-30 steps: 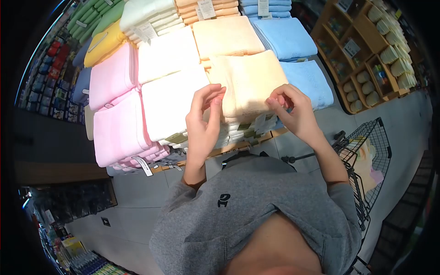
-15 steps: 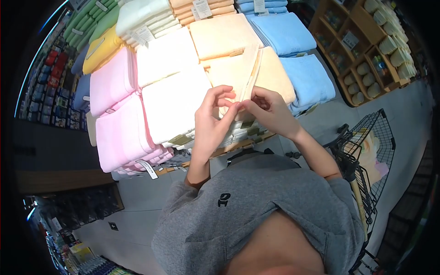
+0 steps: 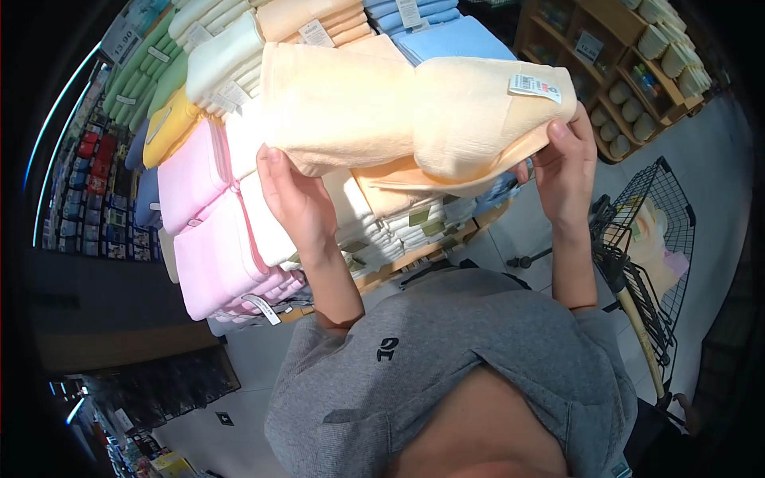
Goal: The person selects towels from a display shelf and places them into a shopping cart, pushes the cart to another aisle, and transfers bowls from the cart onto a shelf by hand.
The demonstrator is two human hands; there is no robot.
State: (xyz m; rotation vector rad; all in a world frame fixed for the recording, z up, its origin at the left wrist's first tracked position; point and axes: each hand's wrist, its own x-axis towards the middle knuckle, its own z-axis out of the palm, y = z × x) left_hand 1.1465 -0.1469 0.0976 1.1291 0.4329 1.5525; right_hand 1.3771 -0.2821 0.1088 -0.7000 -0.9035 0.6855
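A pale peach towel (image 3: 343, 103) is stretched out between my two hands above the towel stacks. My left hand (image 3: 296, 199) is closed on its lower left edge, thumb on top. At its right end my right hand (image 3: 567, 167) grips the edge, near a white label (image 3: 534, 88) on the cloth. The towel sags and folds in the middle. Beneath it lie folded peach towels (image 3: 390, 197) and white towels (image 3: 267, 215), partly hidden. Folded pink towels (image 3: 215, 255) are stacked to the left, and blue towels (image 3: 466, 44) show behind.
On the right stands a wire shopping cart (image 3: 677, 207) with cloth items in it. A wooden shelf (image 3: 629, 40) with cups and small goods is behind it. Green towels (image 3: 143, 76) and a yellow towel (image 3: 169, 127) lie at the back left, near a rack of packets (image 3: 88, 183).
My hands have moved apart from where they met, with the peach towel lifted and spread between them. The stacks and the cart have shifted slightly in view.
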